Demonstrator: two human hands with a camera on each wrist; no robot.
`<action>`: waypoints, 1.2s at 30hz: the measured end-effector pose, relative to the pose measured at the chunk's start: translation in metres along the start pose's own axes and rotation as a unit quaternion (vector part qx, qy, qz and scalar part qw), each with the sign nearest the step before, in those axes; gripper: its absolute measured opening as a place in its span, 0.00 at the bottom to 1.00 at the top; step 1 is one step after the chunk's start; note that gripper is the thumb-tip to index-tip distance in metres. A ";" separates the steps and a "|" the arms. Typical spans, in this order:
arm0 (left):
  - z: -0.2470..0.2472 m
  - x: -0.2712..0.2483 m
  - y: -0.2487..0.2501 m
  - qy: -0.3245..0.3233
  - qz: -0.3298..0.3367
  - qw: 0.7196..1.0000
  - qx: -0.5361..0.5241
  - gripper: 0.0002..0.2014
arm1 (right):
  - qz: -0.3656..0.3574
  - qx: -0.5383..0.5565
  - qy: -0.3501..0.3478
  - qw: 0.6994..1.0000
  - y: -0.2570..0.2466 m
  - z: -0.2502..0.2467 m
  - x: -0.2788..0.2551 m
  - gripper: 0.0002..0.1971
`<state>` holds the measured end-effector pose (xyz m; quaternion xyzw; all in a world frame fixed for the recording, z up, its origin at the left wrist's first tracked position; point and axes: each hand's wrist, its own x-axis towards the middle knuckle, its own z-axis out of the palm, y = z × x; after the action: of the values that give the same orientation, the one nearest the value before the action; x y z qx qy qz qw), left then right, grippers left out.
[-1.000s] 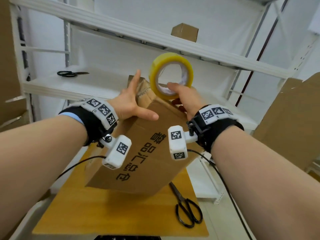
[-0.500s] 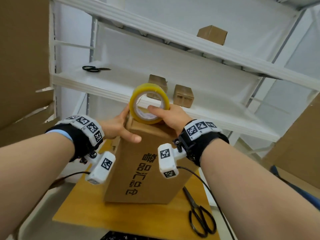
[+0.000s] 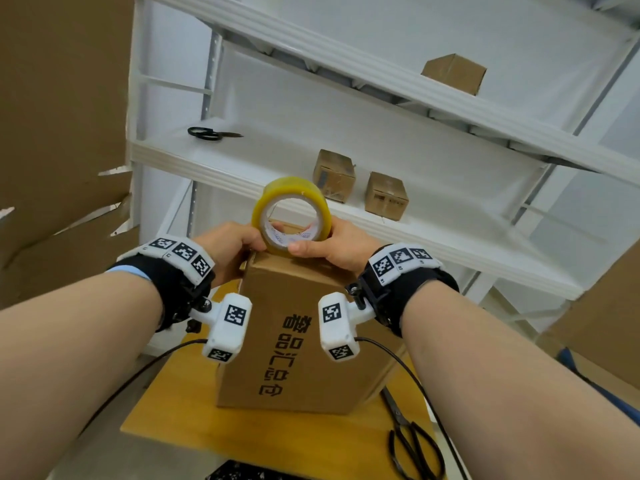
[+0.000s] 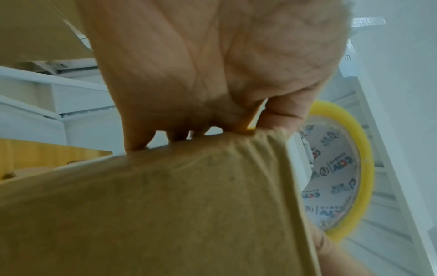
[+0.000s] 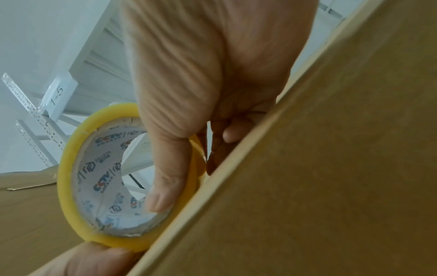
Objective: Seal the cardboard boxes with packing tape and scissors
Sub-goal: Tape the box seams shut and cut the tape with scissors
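Settling upright on the wooden desk (image 3: 277, 434), the printed brown cardboard box (image 3: 304, 344) was tilted a second ago. Yellow packing-tape roll (image 3: 291, 216) dropped onto its top edge, centre frame; right hand (image 3: 332, 245) pinches the roll, left hand (image 3: 230, 245) grips the box corner. Ready to start the strip; black scissors (image 3: 414, 441) wait lower right.

Setting: a stockroom or packing area. You face white metal shelving (image 3: 346, 209) at 12 o'clock, holding small sealed cartons (image 3: 386, 197) and spare scissors (image 3: 207, 134). Flattened cardboard sheets (image 3: 59, 133) lean at 9 and 3 o'clock. A shelf label (image 5: 56, 96) reads "1-5".
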<state>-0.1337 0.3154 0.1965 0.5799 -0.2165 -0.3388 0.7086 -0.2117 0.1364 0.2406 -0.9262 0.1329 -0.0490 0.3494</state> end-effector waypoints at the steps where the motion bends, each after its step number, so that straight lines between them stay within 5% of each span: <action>1: -0.001 -0.001 0.000 0.005 -0.008 1.000 0.000 0.20 | 0.002 0.000 0.004 1.000 0.002 0.000 -0.001 0.35; 9: 0.000 -0.003 -0.005 0.038 0.015 0.993 0.107 0.21 | 0.005 0.058 0.024 0.998 0.007 0.002 -0.005 0.31; 16: 0.005 -0.006 0.001 0.061 0.050 0.977 0.197 0.11 | 0.010 0.217 0.049 0.975 0.015 -0.004 -0.011 0.19; 20: 0.000 -0.007 0.004 0.041 0.033 0.970 0.238 0.24 | 0.020 0.300 0.069 0.951 0.021 -0.007 -0.012 0.14; 28: 0.002 -0.002 0.010 0.064 0.001 0.973 0.221 0.24 | 0.023 0.314 0.079 0.946 0.023 -0.004 -0.010 0.13; 33: 0.008 -0.003 0.014 0.098 0.029 0.957 0.270 0.07 | 0.025 0.312 0.083 0.946 0.022 -0.003 -0.011 0.12; 36: 0.008 0.002 0.014 0.098 0.038 0.948 0.301 0.10 | 0.022 0.311 0.084 0.946 0.021 -0.002 -0.012 0.13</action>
<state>-0.1349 0.3103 0.2121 0.7881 -0.2599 -0.1727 0.5305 -0.2282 0.1230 0.2283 -0.7606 0.1604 -0.1577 0.6090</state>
